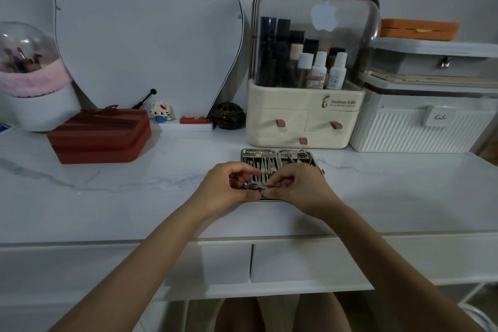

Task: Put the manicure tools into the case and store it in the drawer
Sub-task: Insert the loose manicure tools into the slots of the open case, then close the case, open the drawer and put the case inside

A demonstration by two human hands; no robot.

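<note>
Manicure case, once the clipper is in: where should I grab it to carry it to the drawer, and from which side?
Close it first: the manicure case lies open flat on the tabletop, both halves showing tools. Then grip the long side edges from above, thumb and fingers on opposite edges. It is thin and flat, so probably a pinch across the width suits. Both the left hand and right hand now hold the nail clipper.

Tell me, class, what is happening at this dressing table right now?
A person sits at a white marble-look table. Both hands meet over an open manicure case lying flat on it, many tools already in their slots. The left hand and right hand together pinch a small metal nail clipper above the case's near edge. The case is not yet closed or stored.
</note>
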